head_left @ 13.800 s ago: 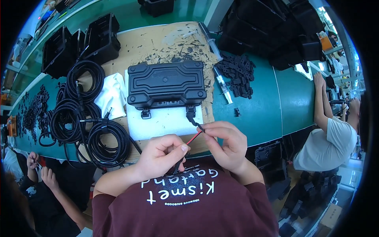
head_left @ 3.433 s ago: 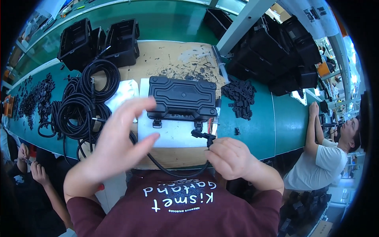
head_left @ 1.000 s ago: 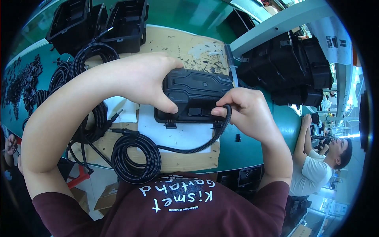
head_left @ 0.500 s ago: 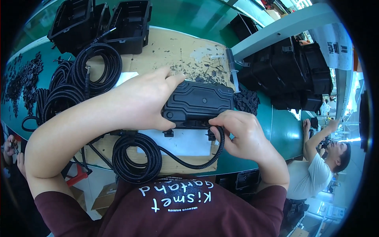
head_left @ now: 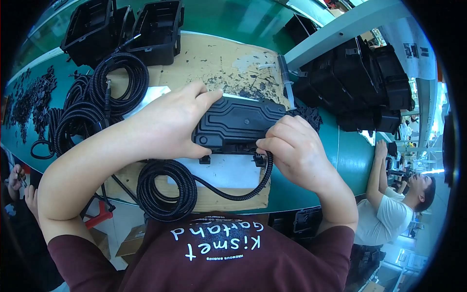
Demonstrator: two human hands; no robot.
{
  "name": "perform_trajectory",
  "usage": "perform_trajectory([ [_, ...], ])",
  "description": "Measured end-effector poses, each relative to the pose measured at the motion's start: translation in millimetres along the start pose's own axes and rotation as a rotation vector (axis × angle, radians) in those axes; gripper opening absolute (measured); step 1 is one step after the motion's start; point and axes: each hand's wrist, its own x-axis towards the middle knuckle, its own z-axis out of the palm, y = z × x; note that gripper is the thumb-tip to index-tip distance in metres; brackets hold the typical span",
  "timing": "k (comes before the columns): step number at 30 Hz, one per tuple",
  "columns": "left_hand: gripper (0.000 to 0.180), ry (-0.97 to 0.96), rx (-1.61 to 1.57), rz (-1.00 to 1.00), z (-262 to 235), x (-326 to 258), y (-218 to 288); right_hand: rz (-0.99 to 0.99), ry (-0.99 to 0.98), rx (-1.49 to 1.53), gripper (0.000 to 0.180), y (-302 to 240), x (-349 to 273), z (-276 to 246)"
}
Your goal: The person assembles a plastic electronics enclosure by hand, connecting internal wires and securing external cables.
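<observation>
A black plastic case (head_left: pixel 238 121) with a ribbed lid lies on the work surface before me, its two latches hanging open along the near edge. My left hand (head_left: pixel 187 119) spans the left end of this case, thumb at the near corner and fingers over the far edge. At the near right edge, my right hand (head_left: pixel 296 146) pinches the end of a black corrugated hose (head_left: pixel 233 197) where it meets the case. The fingers hide the joint itself. From there the hose loops down and left into a coil (head_left: pixel 167 191) close to my body.
More coiled hoses (head_left: pixel 116 85) lie at left, beside a heap of small black parts (head_left: pixel 34 104). Open black boxes (head_left: pixel 158 31) stand far left; stacked black cases (head_left: pixel 350 80) stand right. A syringe (head_left: pixel 287 82) rests on the cardboard (head_left: pixel 204 53). A co-worker (head_left: pixel 394 204) is at right.
The case has shifted slightly left and toward the far side under my hands. My right hand has turned, its knuckles now higher over the case's right end, with the hose end still pinched.
</observation>
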Motion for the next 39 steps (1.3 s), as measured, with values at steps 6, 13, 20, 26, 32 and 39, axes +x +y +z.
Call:
perform_trajectory([
  [6, 0.088, -0.025, -0.024, -0.049, -13.6, 14.5, -12.0, 0.026, 0.066, -0.026, 0.022, 11.7, 7.3, -3.2],
  [13, 0.091, -0.164, -0.075, -0.021, -35.7, 36.7, -18.0, 0.172, -0.075, 0.123, 0.012, 27.5, 28.3, -20.4],
  [20, 0.091, -0.335, -0.189, -0.167, -47.0, 50.8, -19.3, 0.161, -0.181, 0.212, 0.014, 40.6, 45.6, -23.8],
  [26, 0.087, -0.132, 0.009, -0.01, -21.2, 19.0, -5.8, 0.085, -0.164, 0.336, 0.013, 29.4, 23.1, -7.1],
  [32, 0.085, 0.089, -0.014, 0.087, 4.4, -5.5, -3.2, 0.033, -0.08, 0.222, 0.024, 16.7, -0.4, 5.1],
  [39, 0.05, 0.391, 0.364, 0.47, 40.9, -10.2, -1.4, 0.011, 0.054, 0.008, 0.018, 4.7, -11.8, 18.0],
])
